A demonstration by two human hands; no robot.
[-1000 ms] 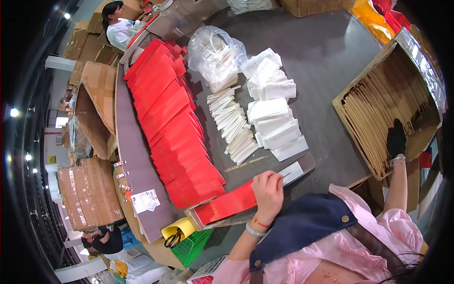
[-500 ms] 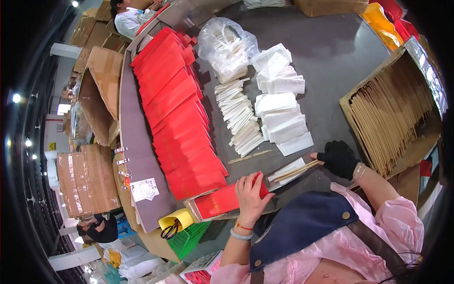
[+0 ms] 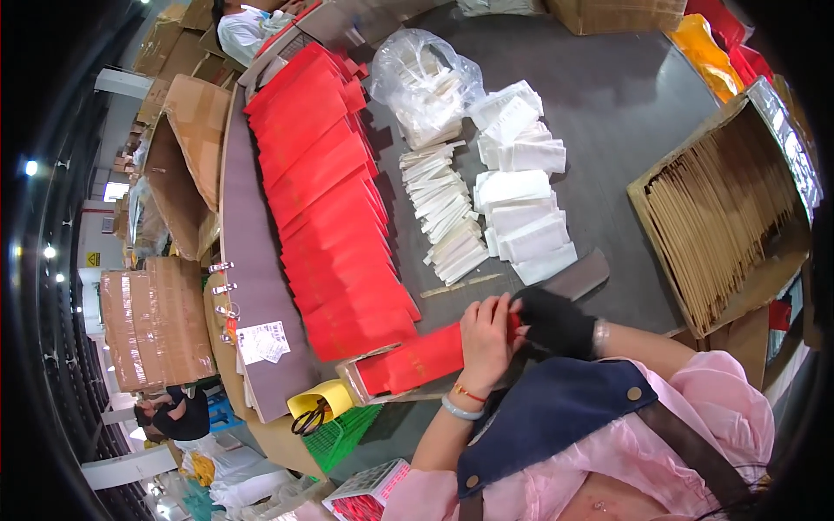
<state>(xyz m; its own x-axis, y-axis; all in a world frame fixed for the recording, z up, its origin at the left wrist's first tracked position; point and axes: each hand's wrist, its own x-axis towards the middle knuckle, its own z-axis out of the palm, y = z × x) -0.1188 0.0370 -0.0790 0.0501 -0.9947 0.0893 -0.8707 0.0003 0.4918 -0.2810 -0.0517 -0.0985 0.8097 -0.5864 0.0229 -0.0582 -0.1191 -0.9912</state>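
My bare left hand (image 3: 486, 339) curls over the end of a red paper sleeve (image 3: 417, 358) that lies in a narrow tray at the table's near edge. Against it, at the sleeve's right end, is my right hand (image 3: 553, 321) in a black glove. Its fingers are bent in toward the sleeve and mostly hidden, so what they hold does not show. Beyond the gloved hand a grey-brown strip (image 3: 580, 276) sticks out. White paper packets (image 3: 526, 221) lie in an overlapping row, beside narrower white slips (image 3: 441, 208). More red sleeves (image 3: 343, 252) are fanned out to the left.
A cardboard box (image 3: 647, 195) of thin wooden sticks (image 3: 712, 226) stands open at right. A clear plastic bag (image 3: 426, 78) sits at the back. Scissors (image 3: 310, 417) rest in a yellow holder (image 3: 323, 401) at the near left corner. Other people are in the background.
My right hand has moved left to the sleeve's end, beside my left hand. The wooden sticks and white packet it held are out of sight. My left hand has closed more around the sleeve.
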